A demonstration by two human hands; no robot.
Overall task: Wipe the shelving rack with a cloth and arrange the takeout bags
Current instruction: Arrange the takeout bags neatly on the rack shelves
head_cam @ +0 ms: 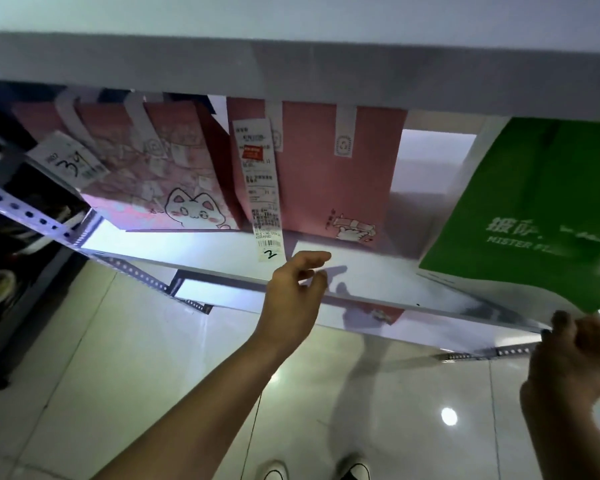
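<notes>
Three pink bags [336,168] occupy shelf [194,245].

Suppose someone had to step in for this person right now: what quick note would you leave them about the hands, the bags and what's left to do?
Left hand: empty, fingers loosely curled, at the shelf's front edge just below the hanging receipt.
Right hand: fingers curled at the shelf's right front corner, under the green bag; whether it grips the bag or the edge is unclear.
Two pink cat bags stand on the shelf; the green one overhangs the front edge.
No cloth in view, so wiping can't be judged. Left: settle the green bag in line.
</notes>
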